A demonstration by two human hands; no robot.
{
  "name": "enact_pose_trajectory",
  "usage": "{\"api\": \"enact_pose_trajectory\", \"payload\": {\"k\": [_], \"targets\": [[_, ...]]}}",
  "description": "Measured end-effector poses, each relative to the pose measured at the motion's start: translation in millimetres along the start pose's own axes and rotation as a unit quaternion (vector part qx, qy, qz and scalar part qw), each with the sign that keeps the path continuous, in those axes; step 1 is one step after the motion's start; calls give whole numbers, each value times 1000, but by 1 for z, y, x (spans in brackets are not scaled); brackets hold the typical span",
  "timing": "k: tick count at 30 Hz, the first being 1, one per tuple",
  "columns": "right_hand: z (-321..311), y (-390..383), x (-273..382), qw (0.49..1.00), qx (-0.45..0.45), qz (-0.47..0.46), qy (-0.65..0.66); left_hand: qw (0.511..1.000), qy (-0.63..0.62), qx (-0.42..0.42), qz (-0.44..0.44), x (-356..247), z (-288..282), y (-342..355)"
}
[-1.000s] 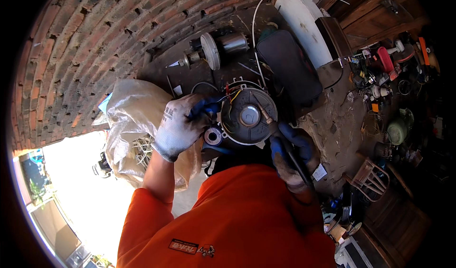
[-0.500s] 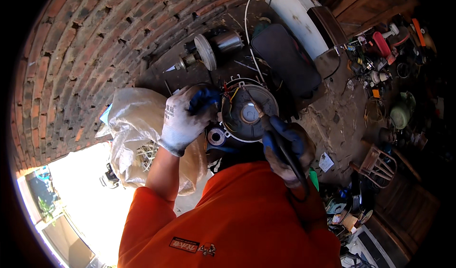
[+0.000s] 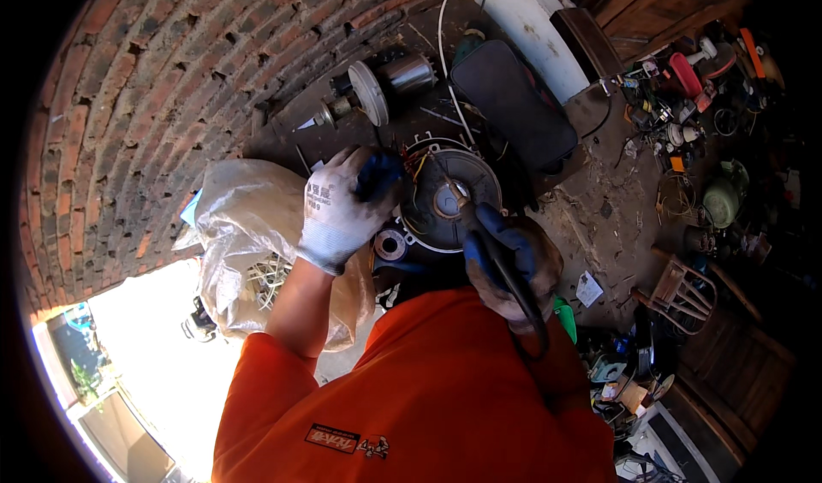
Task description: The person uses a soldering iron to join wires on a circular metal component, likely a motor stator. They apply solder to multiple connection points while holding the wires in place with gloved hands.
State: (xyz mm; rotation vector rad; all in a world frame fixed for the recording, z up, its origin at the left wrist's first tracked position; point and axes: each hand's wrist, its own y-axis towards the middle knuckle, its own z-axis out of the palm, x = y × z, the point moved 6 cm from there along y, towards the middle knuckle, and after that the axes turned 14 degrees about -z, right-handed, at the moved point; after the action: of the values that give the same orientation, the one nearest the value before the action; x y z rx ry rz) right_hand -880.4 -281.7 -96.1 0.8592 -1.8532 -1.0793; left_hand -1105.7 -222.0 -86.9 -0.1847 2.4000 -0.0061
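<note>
Head view: our right hand is wrapped round a soldering iron slanting up-left across the round housing at mid-frame, toward wires just right of our nearer left hand, whose fingers curl, though we cannot tell on what.

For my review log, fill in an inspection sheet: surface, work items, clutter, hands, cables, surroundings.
Surface: dark worktop, dusty-looking.
Work items: round grey housing; black-handled tool, its metal tip over the housing, contact unclear.
Clutter: metal cylinder with a round flange, dark case, ring-shaped spool, plastic sack.
Hands: both gloved; right hand grips the tool; left hand is at the housing's left edge, its grip unclear.
Cables: red and yellow wires by the left hand; black cord from the tool; pale cable beside the case.
Surroundings: brick wall, wooden chair.
</note>
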Motion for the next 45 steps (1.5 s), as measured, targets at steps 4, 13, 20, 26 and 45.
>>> {"api": "enact_pose_trajectory", "payload": {"k": [4, 13, 20, 26, 45], "targets": [[0, 9, 0, 999, 22, 23, 29, 1000, 9, -6, 1, -2, 0, 1], [1, 11, 2, 998, 31, 33, 33, 1000, 11, -3, -3, -2, 4, 3], [1, 23, 1, 995, 71, 23, 68, 1000, 21, -5, -2, -1, 5, 3], [3, 25, 2, 995, 49, 23, 79, 1000, 25, -3, -8, -1, 7, 3], [4, 26, 2, 992, 86, 41, 81, 1000, 12, -9, 0, -3, 7, 3]]}}
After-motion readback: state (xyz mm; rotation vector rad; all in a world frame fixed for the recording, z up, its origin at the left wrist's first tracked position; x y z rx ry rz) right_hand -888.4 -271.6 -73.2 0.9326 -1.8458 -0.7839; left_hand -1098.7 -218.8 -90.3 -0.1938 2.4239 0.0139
